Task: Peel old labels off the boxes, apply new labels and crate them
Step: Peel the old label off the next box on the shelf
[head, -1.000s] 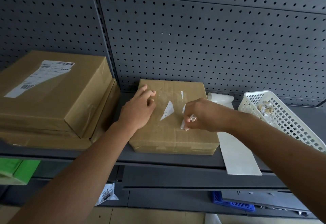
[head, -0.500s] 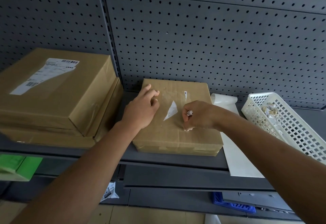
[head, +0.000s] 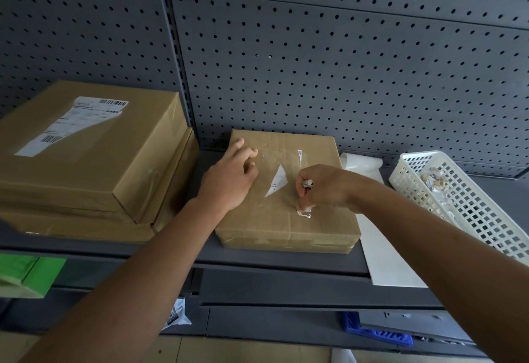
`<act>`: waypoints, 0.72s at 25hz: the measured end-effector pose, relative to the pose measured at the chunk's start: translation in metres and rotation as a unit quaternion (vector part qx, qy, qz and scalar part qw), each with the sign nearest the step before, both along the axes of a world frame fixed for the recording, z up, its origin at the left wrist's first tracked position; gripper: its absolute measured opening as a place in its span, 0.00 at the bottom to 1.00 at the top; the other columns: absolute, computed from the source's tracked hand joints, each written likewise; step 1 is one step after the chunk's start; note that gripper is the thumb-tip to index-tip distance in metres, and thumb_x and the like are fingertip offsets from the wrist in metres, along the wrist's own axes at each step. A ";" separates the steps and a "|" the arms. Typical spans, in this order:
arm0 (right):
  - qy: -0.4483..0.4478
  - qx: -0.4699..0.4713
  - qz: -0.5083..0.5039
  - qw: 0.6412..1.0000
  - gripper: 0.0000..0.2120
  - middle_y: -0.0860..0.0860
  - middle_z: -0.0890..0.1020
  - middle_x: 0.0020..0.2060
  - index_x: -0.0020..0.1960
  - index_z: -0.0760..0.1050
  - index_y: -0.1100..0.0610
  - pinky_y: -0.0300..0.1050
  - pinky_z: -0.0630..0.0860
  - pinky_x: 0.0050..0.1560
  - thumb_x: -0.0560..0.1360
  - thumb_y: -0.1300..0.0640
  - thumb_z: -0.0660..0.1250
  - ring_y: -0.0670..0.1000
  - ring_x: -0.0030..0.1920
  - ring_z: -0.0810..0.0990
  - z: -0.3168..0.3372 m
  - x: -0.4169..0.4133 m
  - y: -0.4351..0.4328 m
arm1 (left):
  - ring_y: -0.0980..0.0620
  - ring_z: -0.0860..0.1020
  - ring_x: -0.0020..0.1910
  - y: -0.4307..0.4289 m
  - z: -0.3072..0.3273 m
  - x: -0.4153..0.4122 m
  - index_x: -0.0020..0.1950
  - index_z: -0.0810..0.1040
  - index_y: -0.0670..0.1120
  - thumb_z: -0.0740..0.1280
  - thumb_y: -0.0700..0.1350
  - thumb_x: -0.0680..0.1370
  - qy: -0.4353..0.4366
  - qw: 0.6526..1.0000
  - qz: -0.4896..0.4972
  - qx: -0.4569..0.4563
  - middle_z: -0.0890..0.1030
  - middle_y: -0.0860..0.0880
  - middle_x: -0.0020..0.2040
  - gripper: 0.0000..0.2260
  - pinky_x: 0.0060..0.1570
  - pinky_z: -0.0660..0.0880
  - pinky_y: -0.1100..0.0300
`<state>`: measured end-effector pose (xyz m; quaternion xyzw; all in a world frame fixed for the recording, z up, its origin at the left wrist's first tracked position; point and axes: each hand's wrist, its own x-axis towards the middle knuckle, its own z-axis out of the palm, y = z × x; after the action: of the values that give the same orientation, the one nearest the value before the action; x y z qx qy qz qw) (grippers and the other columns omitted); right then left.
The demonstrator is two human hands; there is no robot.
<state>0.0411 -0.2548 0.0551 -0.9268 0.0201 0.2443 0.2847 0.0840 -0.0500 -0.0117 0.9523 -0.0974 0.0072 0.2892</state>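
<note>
Grey steel shelf [head: 286, 261], backed by pegboard [head: 315, 62], carries the work. The flat box [head: 286, 225] lies at mid-shelf, its near edge close to the shelf lip.

Step in hand: removal of the old label. The job appears mostly done. A triangular fragment [head: 277, 181] and a thin sliver [head: 299, 154] are stuck to the top face.

- Right hand [head: 326, 188]: fingers curled, pinching a label scrap [head: 305, 214] at the box top.
- Left hand [head: 229, 179]: fingers loosely bent, tips resting on the far-left part of the top face, gripping nothing. It probably steadies the box.

Next move, as judged: pull the scrap free at a low angle, drop it, then lift a corner of the triangular fragment.

Clearances:
- Right of the box: a white sheet [head: 386, 254] lies partly under it and overhangs the shelf lip.
- Farther right: a white basket [head: 481, 219] holding scraps [head: 432, 179] offers a short, unobstructed path.
- Left: stacked boxes [head: 86, 162], one with its label [head: 74, 125] on, stand near, leaving a narrow gap.
</note>
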 end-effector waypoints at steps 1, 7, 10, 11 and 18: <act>0.006 -0.010 0.004 1.000 0.10 0.48 0.79 0.46 0.43 0.78 0.54 0.50 0.78 0.52 0.65 0.61 0.75 0.51 0.46 0.77 0.000 0.001 0.001 | 0.50 0.73 0.69 0.000 0.000 0.000 0.72 0.70 0.57 0.54 0.51 0.85 0.002 1.000 0.000 0.000 0.54 0.59 0.81 0.17 0.67 0.65 0.43; -0.024 0.096 -0.013 0.995 0.06 0.49 0.81 0.41 0.46 0.80 0.59 0.37 0.76 0.40 0.74 0.66 0.66 0.47 0.38 0.77 0.004 -0.006 -0.004 | 0.48 0.72 0.69 0.001 -0.001 0.001 0.72 0.70 0.58 0.54 0.52 0.84 0.004 1.000 -0.002 -0.007 0.55 0.60 0.81 0.17 0.65 0.66 0.44; -0.054 0.136 0.007 0.989 0.14 0.47 0.84 0.39 0.45 0.84 0.58 0.35 0.77 0.39 0.75 0.67 0.60 0.42 0.38 0.78 0.008 -0.013 -0.011 | 0.48 0.72 0.69 0.002 -0.001 0.001 0.72 0.70 0.57 0.54 0.52 0.84 0.003 1.000 0.001 -0.010 0.55 0.59 0.81 0.17 0.67 0.66 0.44; -0.068 0.147 0.007 0.987 0.15 0.48 0.84 0.38 0.43 0.84 0.58 0.35 0.76 0.38 0.74 0.68 0.59 0.42 0.37 0.78 0.008 -0.015 -0.012 | 0.49 0.72 0.70 0.002 0.000 0.001 0.72 0.70 0.57 0.54 0.52 0.84 0.004 1.000 0.000 -0.010 0.55 0.59 0.81 0.17 0.67 0.66 0.44; -0.110 0.203 -0.073 0.970 0.13 0.52 0.77 0.30 0.37 0.76 0.62 0.45 0.72 0.37 0.75 0.66 0.55 0.51 0.29 0.72 -0.005 -0.019 -0.018 | 0.49 0.71 0.70 0.002 0.003 -0.001 0.72 0.70 0.57 0.54 0.51 0.84 0.011 1.000 -0.002 -0.003 0.56 0.59 0.81 0.17 0.66 0.66 0.46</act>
<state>0.0221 -0.2724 0.0504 -0.8666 0.0063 0.1186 0.4846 0.0827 -0.0481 -0.0083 0.9513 -0.0957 -0.0032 0.2929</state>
